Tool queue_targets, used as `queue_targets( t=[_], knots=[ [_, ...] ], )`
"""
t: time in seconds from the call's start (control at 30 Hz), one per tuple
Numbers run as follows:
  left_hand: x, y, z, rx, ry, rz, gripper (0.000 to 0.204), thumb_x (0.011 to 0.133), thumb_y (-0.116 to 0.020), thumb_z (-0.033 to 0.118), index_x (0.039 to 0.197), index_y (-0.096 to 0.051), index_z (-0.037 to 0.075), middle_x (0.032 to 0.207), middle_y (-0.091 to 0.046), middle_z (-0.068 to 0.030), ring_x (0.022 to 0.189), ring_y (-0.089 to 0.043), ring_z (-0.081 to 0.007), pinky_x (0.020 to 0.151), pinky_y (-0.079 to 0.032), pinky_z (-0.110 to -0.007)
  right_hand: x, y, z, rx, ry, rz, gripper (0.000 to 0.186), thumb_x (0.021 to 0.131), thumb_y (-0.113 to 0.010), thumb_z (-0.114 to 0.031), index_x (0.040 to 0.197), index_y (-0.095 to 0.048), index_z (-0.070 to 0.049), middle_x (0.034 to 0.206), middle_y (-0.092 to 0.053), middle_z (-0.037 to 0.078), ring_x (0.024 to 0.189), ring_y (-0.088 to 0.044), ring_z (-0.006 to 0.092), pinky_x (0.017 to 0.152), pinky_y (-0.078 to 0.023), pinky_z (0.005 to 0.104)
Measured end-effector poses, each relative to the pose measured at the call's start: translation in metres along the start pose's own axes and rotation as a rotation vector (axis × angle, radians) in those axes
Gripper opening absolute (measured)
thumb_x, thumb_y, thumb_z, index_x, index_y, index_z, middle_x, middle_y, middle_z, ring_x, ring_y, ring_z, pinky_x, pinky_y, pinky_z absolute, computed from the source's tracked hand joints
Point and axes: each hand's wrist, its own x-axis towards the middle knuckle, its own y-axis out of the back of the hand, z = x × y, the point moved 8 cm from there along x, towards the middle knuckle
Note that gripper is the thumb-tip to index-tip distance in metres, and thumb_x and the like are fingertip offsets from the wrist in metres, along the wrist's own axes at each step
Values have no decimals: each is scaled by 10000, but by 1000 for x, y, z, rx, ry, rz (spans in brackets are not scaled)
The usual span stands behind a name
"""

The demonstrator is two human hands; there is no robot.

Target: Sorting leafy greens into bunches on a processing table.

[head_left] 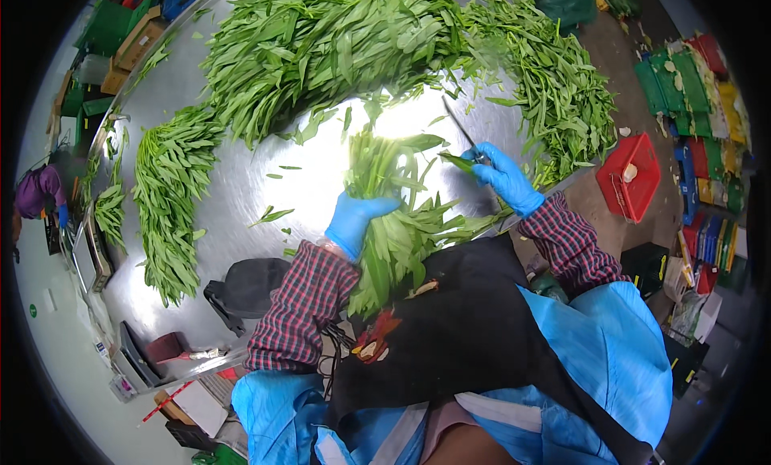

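Note:
My left hand, in a blue glove, is closed around a bunch of leafy greens that looks like water spinach. Its stems point away from me and its leaves hang toward my black apron. To the right, my right hand, also gloved in blue, grips a knife with the blade pointing up and left. A loose green leaf lies against that hand by the knife. Cut leaves are scattered on the shiny metal table around the bunch.
A large heap of greens covers the table's far side, with another pile at the right and a stack at the left. A black bag lies near the front edge. On the floor at right stands a red basket. Another person is far left.

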Motion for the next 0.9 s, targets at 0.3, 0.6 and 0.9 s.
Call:
queue_targets(
  t=[0.3,0.6,0.9],
  knots=[
    [14,-9,-15,-28,82,-60,347,741,-709,23,1077,-643,-33,973,-683,-103,864,-658,-178,807,-526,-309,-6,-60,-82,-433,384,-95,311,803,-565,-116,1098,-662,-129,725,-576,50,587,-541,155,582,-476,300],
    [14,-12,-8,108,-13,-9,428,699,-724,-36,1116,-623,-31,1007,-679,-92,921,-635,-183,859,-498,-310,18,-73,-56,-919,345,-2,220,804,-564,-208,993,-643,-127,841,-636,131,728,-638,328,656,-514,433],
    [3,-35,10,150,-135,-90,552,666,-745,-6,1188,-565,-35,1054,-653,-108,947,-630,-196,844,-507,-318,20,-73,-61,-975,273,-71,255,814,-606,-294,966,-662,-98,782,-652,168,686,-627,372,647,-504,462]
  ],
)
